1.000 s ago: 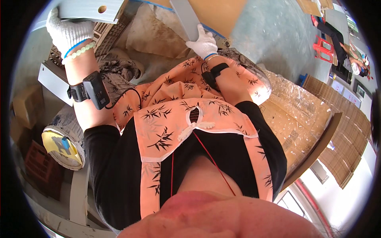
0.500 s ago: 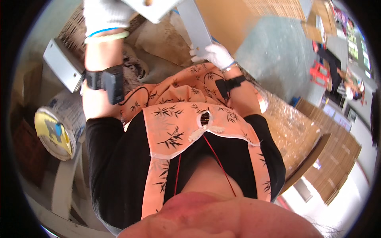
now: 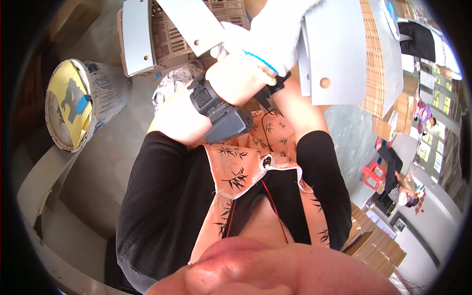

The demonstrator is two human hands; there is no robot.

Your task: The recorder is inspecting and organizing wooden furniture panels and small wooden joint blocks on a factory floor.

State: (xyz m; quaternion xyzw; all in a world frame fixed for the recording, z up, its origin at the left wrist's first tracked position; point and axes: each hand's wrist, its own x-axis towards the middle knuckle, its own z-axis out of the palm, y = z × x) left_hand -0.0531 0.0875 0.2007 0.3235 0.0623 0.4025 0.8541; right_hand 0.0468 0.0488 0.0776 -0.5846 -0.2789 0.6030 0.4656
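Both gloved hands are clamped: left hand [image 3: 290, 34] on a grey panel [image 3: 339, 49], right hand [image 3: 231, 44] on a grey strip [image 3: 191, 22]

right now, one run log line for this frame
left hand: gloved, on grey panel | right hand: gloved, at second grey panel | paint bucket: on floor, left

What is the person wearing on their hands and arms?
Both hands wear white knitted work gloves; the left hand glove has a blue band at its cuff, and the right hand glove is mostly hidden. Each wrist carries a black strap: the left wrist strap holds a chunky black box-shaped device, and a thin black cable runs down from the right wrist strap. The forearms are bare, with no sleeves.
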